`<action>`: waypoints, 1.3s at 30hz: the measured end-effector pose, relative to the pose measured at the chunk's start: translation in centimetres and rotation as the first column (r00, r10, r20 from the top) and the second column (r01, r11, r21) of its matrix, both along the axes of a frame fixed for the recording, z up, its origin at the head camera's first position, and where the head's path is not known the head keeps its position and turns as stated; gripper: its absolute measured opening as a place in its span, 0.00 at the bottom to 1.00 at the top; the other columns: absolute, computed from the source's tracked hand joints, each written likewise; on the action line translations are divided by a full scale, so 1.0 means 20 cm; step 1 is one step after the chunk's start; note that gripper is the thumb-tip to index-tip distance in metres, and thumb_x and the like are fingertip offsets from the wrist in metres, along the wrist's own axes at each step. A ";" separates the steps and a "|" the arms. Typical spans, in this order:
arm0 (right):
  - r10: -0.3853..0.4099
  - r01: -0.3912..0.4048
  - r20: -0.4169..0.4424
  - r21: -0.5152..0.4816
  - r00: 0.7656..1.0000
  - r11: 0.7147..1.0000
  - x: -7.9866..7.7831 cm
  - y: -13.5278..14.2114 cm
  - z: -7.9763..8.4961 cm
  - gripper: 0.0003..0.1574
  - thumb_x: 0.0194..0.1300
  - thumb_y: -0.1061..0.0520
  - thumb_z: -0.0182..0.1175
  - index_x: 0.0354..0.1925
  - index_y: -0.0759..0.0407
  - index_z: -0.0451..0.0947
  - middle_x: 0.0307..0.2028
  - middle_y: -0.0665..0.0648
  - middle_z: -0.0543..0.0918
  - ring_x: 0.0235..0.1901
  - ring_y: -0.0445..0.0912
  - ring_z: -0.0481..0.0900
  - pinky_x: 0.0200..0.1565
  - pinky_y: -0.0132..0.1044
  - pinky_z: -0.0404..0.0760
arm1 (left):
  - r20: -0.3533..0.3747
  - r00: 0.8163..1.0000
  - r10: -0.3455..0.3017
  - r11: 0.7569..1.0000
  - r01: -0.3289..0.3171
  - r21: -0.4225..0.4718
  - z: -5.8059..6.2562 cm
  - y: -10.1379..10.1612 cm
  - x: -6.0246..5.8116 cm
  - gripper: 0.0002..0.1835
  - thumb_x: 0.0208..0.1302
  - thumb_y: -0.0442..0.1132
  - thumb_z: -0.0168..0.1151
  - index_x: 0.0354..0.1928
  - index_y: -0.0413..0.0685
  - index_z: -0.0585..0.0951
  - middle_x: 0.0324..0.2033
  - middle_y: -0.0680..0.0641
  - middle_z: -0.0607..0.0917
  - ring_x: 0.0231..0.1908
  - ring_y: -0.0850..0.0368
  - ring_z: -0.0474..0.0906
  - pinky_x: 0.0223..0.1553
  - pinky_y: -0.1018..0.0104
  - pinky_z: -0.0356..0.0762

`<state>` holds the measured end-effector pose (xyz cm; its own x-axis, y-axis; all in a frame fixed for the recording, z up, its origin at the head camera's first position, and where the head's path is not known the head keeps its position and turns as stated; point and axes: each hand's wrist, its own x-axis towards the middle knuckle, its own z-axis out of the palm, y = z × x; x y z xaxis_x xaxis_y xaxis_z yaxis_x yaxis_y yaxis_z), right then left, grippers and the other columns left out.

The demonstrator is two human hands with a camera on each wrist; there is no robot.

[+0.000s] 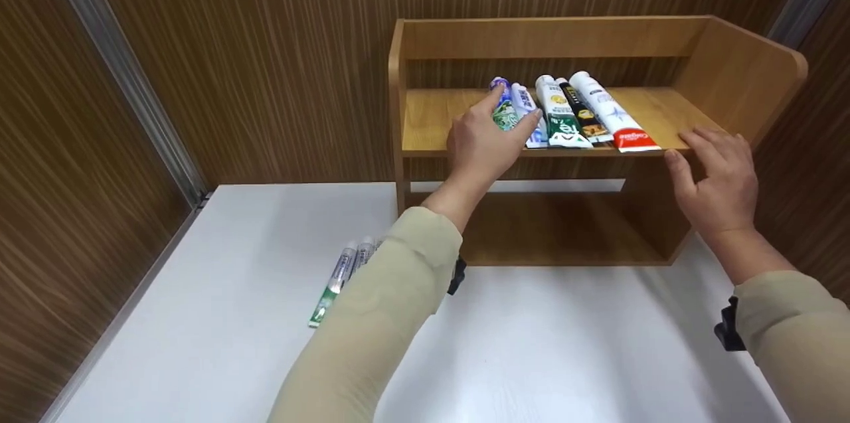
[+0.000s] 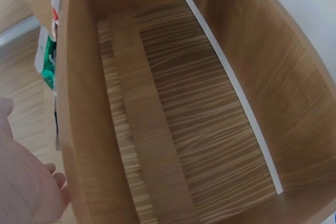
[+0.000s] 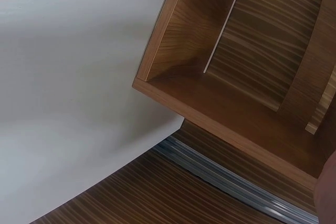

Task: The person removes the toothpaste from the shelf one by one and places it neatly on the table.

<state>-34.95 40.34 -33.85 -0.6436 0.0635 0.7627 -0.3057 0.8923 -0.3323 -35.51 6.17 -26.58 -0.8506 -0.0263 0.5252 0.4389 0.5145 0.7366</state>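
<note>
Several toothpaste tubes lie side by side on the top board of a wooden shelf unit (image 1: 438,117), their flat ends toward the front edge. My left hand (image 1: 485,141) is over the left end of the row, index finger along the purple-and-green tube (image 1: 505,116) and thumb at the pale blue-and-white tube (image 1: 528,111). Right of them lie a white-and-green tube (image 1: 558,107), a black tube (image 1: 584,111) and a white tube with a red end (image 1: 611,114). My right hand (image 1: 720,177) rests at the board's front edge, right of the row, holding nothing.
More tubes (image 1: 340,270) with green ends lie on the white table (image 1: 265,230), partly hidden by my left sleeve. The unit's lower compartment (image 2: 173,103) has an open back with a crossboard. A wood-grain panel wall (image 1: 265,64) stands behind.
</note>
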 end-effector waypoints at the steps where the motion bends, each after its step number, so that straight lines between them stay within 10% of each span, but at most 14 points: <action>1: 0.001 -0.001 -0.002 0.001 1.000 1.000 0.00 0.00 0.00 0.28 0.69 0.44 0.56 0.63 0.53 0.75 0.63 0.58 0.74 0.67 0.52 0.64 0.73 0.43 0.43 | 0.003 1.000 0.009 1.000 -0.009 -0.003 -0.01 0.00 0.00 0.39 0.58 0.64 0.64 0.68 0.54 0.72 0.57 0.51 0.81 0.50 0.59 0.80 0.39 0.76 0.73; 13: 0.027 -0.026 -0.083 0.013 0.996 1.000 0.00 -0.01 0.00 0.27 0.67 0.46 0.60 0.61 0.55 0.77 0.60 0.60 0.76 0.64 0.55 0.67 0.73 0.44 0.47 | -0.020 0.988 0.152 0.941 -0.151 -0.302 -0.04 0.02 -0.03 0.43 0.59 0.70 0.55 0.71 0.54 0.67 0.56 0.53 0.81 0.57 0.56 0.71 0.70 0.47 0.51; 39: 0.032 -0.032 -0.095 0.010 0.995 0.999 0.02 -0.02 0.01 0.27 0.67 0.46 0.60 0.60 0.56 0.77 0.60 0.61 0.77 0.64 0.55 0.68 0.72 0.44 0.47 | 0.086 0.959 0.269 0.873 -0.205 -0.443 -0.04 0.06 0.00 0.39 0.64 0.72 0.47 0.72 0.62 0.65 0.63 0.55 0.76 0.68 0.52 0.63 0.71 0.55 0.48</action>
<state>-34.54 39.92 -33.70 -0.5695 0.0374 0.8212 -0.3642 0.8841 -0.2929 -35.46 7.27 -27.42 -0.9124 -0.0381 0.4075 0.1724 0.8672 0.4672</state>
